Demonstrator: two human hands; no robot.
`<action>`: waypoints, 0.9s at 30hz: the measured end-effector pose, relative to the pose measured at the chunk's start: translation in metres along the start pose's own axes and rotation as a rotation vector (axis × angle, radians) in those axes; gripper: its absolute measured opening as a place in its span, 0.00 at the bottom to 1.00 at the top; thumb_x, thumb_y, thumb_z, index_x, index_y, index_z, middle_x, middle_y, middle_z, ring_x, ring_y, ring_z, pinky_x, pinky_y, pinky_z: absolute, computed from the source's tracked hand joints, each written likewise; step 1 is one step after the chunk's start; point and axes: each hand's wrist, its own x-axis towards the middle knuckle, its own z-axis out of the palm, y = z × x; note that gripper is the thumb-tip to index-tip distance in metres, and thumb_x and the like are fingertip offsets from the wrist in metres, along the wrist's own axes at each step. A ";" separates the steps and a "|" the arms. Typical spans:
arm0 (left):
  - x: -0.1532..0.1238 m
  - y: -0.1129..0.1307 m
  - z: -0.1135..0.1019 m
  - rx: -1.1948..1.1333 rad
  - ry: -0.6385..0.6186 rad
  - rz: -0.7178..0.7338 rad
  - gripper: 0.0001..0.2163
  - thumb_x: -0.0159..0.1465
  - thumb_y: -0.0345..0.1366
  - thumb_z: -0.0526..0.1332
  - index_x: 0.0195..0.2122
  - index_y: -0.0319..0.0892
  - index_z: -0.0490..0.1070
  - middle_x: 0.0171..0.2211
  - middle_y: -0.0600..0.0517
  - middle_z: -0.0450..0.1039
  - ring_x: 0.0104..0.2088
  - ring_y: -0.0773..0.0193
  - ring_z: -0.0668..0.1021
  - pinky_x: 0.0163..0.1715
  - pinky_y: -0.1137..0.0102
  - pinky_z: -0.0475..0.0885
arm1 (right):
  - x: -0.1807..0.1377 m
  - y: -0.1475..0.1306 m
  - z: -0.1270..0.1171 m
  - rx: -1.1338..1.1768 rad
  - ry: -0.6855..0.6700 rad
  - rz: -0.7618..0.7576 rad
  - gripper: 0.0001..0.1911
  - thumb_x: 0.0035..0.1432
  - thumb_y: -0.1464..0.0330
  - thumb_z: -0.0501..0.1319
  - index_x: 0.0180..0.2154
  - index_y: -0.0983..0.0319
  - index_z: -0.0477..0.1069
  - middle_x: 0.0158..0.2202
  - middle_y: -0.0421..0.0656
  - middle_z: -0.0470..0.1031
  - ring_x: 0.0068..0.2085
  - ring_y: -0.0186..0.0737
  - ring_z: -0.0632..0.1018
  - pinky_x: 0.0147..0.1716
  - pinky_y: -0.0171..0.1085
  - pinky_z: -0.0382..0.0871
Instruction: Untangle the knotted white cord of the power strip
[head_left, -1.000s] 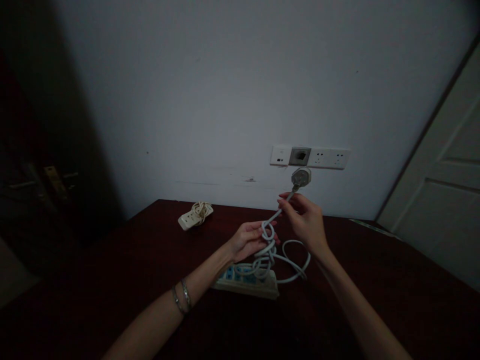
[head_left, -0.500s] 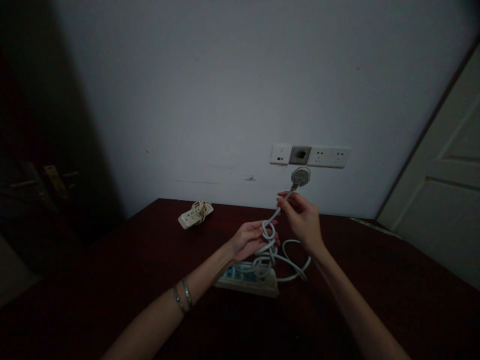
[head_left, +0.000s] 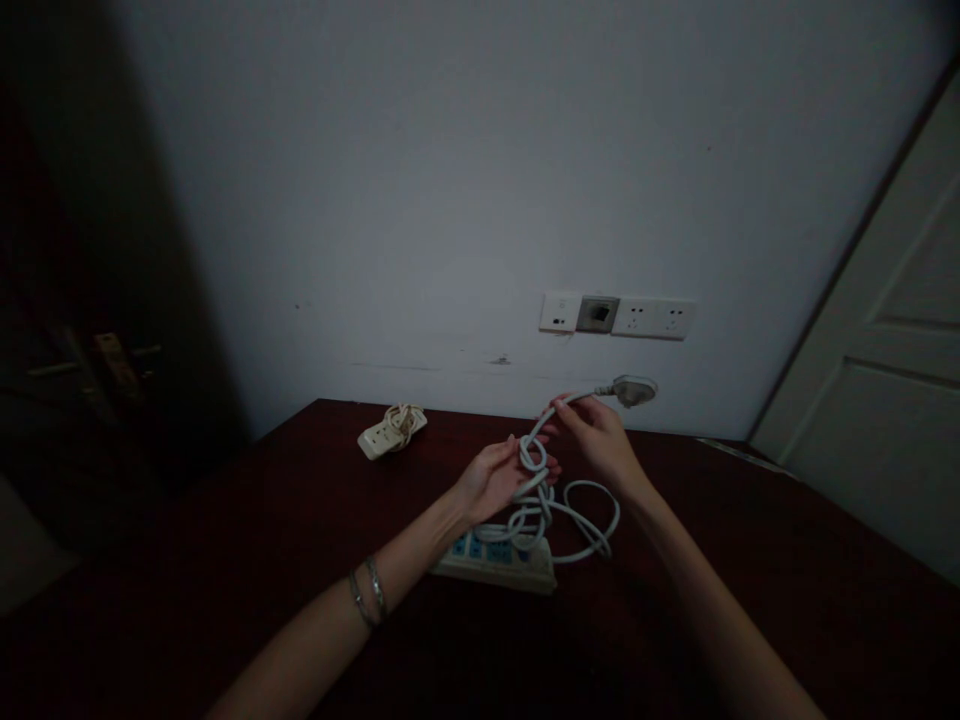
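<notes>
A pale power cord [head_left: 534,487] hangs in knotted loops above a power strip [head_left: 495,572] with blue sockets, which sits on the dark red table. My right hand [head_left: 600,440] pinches the cord below its plug [head_left: 634,389]; the plug sticks out to the right, in the air. Palm up, my left hand [head_left: 491,482] is behind and beside the top loop. Its fingers stretch out under the cord, partly hidden by it, and the thumb is raised apart. A further loop of cord lies on the table to the right.
A smaller white power strip [head_left: 382,438], its cord wound round it, lies at the table's back left. Wall sockets [head_left: 652,318] line the wall behind. A white door [head_left: 892,380] stands at right, a dark door with a brass handle [head_left: 116,365] at left.
My right hand has turned, so the plug has tipped down and to the right, away from the wall sockets. The left thumb has lifted off the cord, and the left fingers look more stretched.
</notes>
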 end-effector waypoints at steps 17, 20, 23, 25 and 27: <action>0.000 -0.024 0.017 -0.055 0.086 0.027 0.09 0.53 0.34 0.65 0.31 0.33 0.70 0.29 0.49 0.70 0.31 0.67 0.73 0.38 0.70 0.67 | -0.015 0.003 0.021 -0.170 0.045 -0.171 0.14 0.55 0.57 0.53 0.35 0.62 0.66 0.22 0.36 0.60 0.22 0.30 0.62 0.20 0.30 0.55; 0.000 -0.023 0.018 -0.075 0.096 0.040 0.10 0.53 0.33 0.65 0.33 0.32 0.70 0.31 0.48 0.70 0.32 0.66 0.73 0.38 0.69 0.67 | -0.017 0.004 0.025 -0.123 0.034 -0.182 0.14 0.55 0.58 0.54 0.38 0.62 0.67 0.22 0.35 0.60 0.22 0.30 0.62 0.19 0.30 0.55; 0.000 -0.020 0.018 -0.072 0.093 0.051 0.10 0.53 0.32 0.65 0.34 0.32 0.70 0.31 0.48 0.70 0.32 0.66 0.73 0.37 0.69 0.67 | -0.018 0.005 0.027 -0.083 0.030 -0.189 0.13 0.56 0.59 0.54 0.38 0.62 0.67 0.22 0.35 0.62 0.22 0.30 0.63 0.20 0.30 0.56; 0.000 -0.017 0.019 -0.063 0.087 0.053 0.10 0.53 0.32 0.65 0.33 0.32 0.70 0.30 0.48 0.70 0.30 0.67 0.72 0.35 0.70 0.67 | -0.018 0.005 0.028 -0.052 0.030 -0.185 0.13 0.55 0.59 0.55 0.37 0.62 0.67 0.22 0.36 0.63 0.22 0.30 0.65 0.22 0.30 0.58; 0.000 -0.013 0.020 -0.056 0.089 0.060 0.10 0.53 0.33 0.65 0.32 0.32 0.69 0.28 0.49 0.69 0.29 0.68 0.72 0.34 0.70 0.66 | -0.019 0.005 0.029 -0.024 0.028 -0.174 0.13 0.55 0.59 0.55 0.36 0.62 0.67 0.22 0.37 0.65 0.23 0.31 0.67 0.23 0.31 0.61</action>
